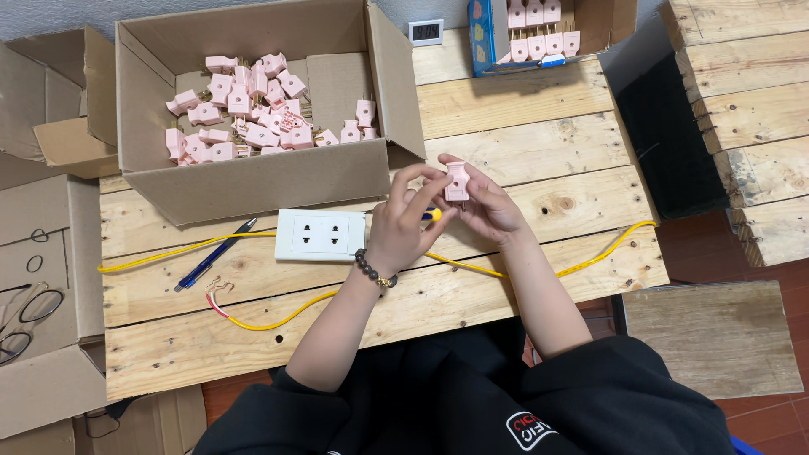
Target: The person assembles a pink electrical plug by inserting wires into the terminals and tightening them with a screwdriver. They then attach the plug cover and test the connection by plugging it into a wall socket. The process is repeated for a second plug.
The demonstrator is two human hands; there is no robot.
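Head view looks down on a wooden pallet table (522,152). Nearest, the left hand (403,221) and right hand (487,206) meet above the table, fingers of both closed around one pink plug adapter (457,181). Just left lies a white socket plate (321,234) on a yellow cable (278,320), beside a blue pen (215,253). Farther back, a cardboard box (253,181) holds many pink adapters (244,114).

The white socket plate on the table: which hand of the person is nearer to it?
Left. The left hand is just right of the white socket plate, its wrist close to the plate's edge. The right hand is farther right, beyond the left hand, holding a pink plug.
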